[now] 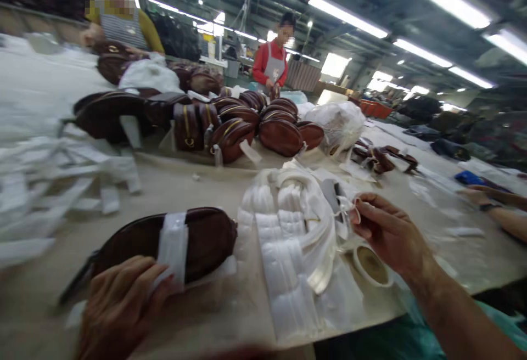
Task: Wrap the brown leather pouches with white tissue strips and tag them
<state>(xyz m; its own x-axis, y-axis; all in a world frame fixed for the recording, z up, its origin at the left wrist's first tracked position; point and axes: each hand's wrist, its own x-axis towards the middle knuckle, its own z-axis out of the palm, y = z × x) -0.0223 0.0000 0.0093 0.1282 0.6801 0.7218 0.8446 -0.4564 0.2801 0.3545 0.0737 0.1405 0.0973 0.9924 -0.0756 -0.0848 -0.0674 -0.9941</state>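
A dark brown leather bag [208, 245] lies on the table in front of me, with a translucent white strip [174, 245] around its middle. My left hand [127, 294] is at the bag's near left side, fingers curled over its edge beside the strip. To the right, my right hand [387, 231] pinches a thin white string [354, 213] between thumb and fingertips. The string runs toward a grey-and-white card [332, 195], perhaps a tag. Just left of this hand lies a stack of white strips [284, 256]. Below it is a roll of tape [374, 265].
Several brown zippered bags [234, 127] are heaped across the table, beside a clear plastic bundle [335, 121]. Loose white strips [61, 179] cover the left side. Two people stand across the table, and another person's arm [500, 212] reaches in from the right.
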